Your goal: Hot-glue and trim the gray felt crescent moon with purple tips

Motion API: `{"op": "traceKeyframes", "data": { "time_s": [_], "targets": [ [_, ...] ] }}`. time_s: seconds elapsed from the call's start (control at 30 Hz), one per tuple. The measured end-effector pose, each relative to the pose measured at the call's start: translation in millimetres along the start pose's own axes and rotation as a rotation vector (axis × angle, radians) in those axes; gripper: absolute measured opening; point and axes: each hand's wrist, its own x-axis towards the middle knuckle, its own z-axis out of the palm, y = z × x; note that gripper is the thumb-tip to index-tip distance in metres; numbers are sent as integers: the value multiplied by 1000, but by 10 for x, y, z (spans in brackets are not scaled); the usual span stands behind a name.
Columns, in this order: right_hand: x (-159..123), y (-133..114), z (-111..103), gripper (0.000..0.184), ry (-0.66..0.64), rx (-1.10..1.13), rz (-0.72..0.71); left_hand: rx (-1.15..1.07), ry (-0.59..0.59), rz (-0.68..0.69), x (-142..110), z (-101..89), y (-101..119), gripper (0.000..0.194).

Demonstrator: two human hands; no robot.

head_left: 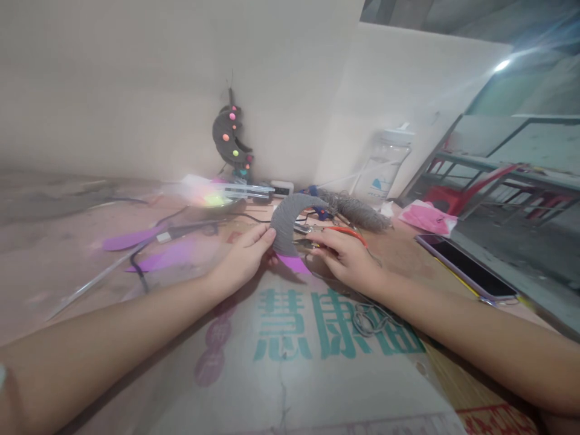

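Note:
My left hand (254,248) grips the outer edge of a crescent (286,226) wound in grey yarn, its thumb on the near face and its fingers partly hidden behind. Close to the crescent's lower tip, the fingers of my right hand (347,257) are pinched together. What they hold is too small and blurred to name. A tool with an orange handle (351,232) lies just behind that hand. Under the crescent shows a flat purple piece (294,264). A bundle of grey yarn (357,210) rests behind on the table, and loose grey strand (371,320) coils near my right forearm.
A dark crescent with coloured pompoms (229,139) leans by the wall. Blurred purple pieces (131,238) and cords are at left. On the right are a clear bottle (385,166), a pink packet (428,217) and a phone (466,266). A printed sheet (254,386) covers the near table.

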Motion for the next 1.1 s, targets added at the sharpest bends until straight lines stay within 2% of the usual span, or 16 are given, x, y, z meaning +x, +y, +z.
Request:
{"op": "traceKeyframes", "data": {
  "time_s": [0.47, 1.1],
  "targets": [
    [-3, 4, -7, 26, -34, 4, 2, -30, -17, -27, -18, 4, 3, 32],
    [0, -7, -9, 25, 0, 16, -20, 0, -4, -11, 10, -8, -35, 32]
  ]
}}
